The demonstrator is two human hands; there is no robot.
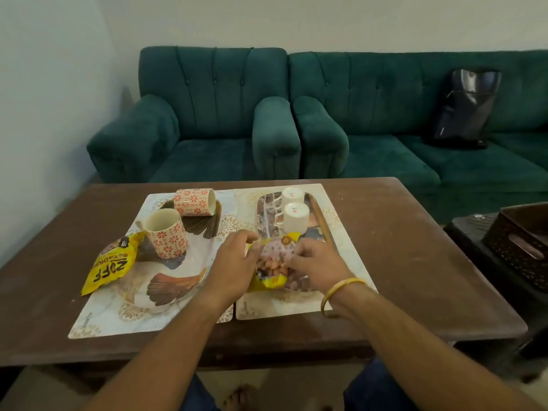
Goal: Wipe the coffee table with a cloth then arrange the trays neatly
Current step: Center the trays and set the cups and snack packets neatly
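The yellow crinkled snack packet (109,264) lying left of the left hand's fingers carries bold black lettering that reads "ZOFF", seen upside down, with smaller text beside it too blurred to read fully. The two white cups (292,213) just beyond the fingers each bear a small red mark that cannot be read.

Both hands meet over a second yellow and clear plastic snack packet (272,262) that lies on the long patterned tray with a brown rim (321,221). The left hand (235,264) has its fingers curled and pinching the packet's upper left edge. The right hand (318,266), with a gold bangle (336,295) on its wrist, presses bent fingers onto the packet's right side.

Left of the fingers, the white oval tray with fan-shaped leaf prints (175,287) holds an upright red-flowered mug (166,234) and another lying on its side (194,202). Both trays sit on pale placemats (344,280) on the brown wooden desk (415,247).
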